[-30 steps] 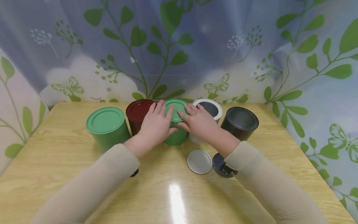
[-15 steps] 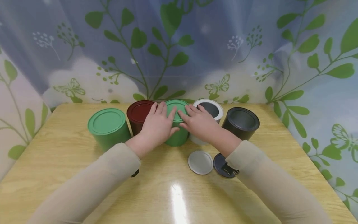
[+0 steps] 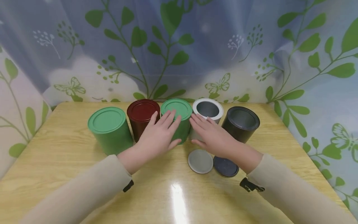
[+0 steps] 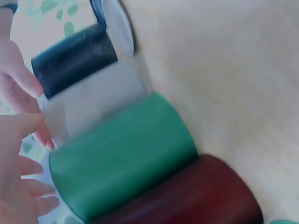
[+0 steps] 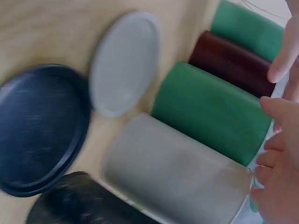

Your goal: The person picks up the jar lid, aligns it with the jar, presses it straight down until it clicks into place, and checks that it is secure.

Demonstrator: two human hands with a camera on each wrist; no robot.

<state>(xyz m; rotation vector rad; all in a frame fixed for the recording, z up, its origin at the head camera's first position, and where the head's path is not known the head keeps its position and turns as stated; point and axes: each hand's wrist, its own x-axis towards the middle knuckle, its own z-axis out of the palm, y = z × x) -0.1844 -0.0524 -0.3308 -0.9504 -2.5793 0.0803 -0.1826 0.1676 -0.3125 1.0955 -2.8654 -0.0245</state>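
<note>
Five-fingered and spread, my left hand (image 3: 158, 133) hovers before the middle green can (image 3: 181, 107), its fingertips overlapping the can's near rim in the head view. That can has a green lid on. My right hand (image 3: 213, 137), fingers straight, is in front of the white can (image 3: 208, 100), which has no lid and shows a grey inside. Neither hand holds anything. In the left wrist view, the green can's side (image 4: 126, 158) lies beyond the fingers. In the right wrist view, the white can's wall (image 5: 173, 168) is close to the hand.
A dark red lidded can (image 3: 142, 110) and another green lidded can (image 3: 107, 123) stand at left. An open black can (image 3: 241, 119) stands at right. A light grey lid (image 3: 200, 161) and a dark blue-black lid (image 3: 226, 168) lie on the wooden table (image 3: 151, 196) in front.
Both hands have come back from the top of the middle green can toward the body, and the right hand has shifted right. The cans and loose lids stay put.
</note>
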